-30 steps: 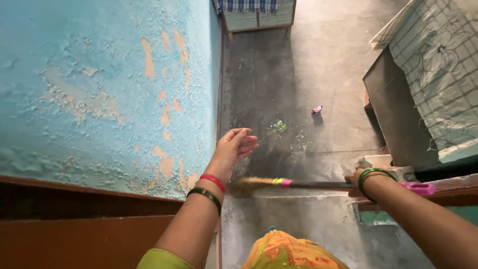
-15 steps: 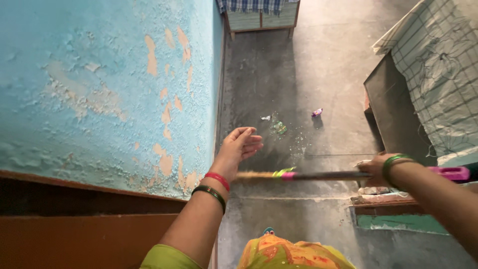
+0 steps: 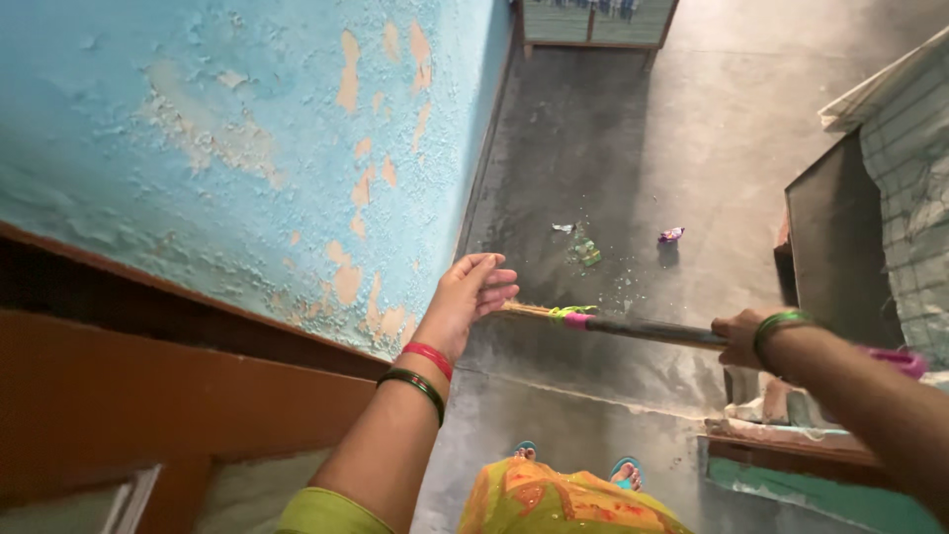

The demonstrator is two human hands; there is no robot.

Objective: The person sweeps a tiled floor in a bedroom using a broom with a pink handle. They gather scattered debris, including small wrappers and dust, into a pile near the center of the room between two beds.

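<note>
Raised since before, broom (image 3: pixel 633 328) gripped by right hand (image 3: pixel 739 336); left hand (image 3: pixel 473 292) open near wall (image 3: pixel 247 148).

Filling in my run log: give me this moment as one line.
right hand: grips broom | left hand: open, empty, near wall | floor: litter, dust

The left hand (image 3: pixel 473 293) hides the broom (image 3: pixel 633 329) bristles. The litter (image 3: pixel 585 251) on the floor (image 3: pixel 633 138) is too small to identify. The top edge cuts off the cabinet (image 3: pixel 591 22).
</note>
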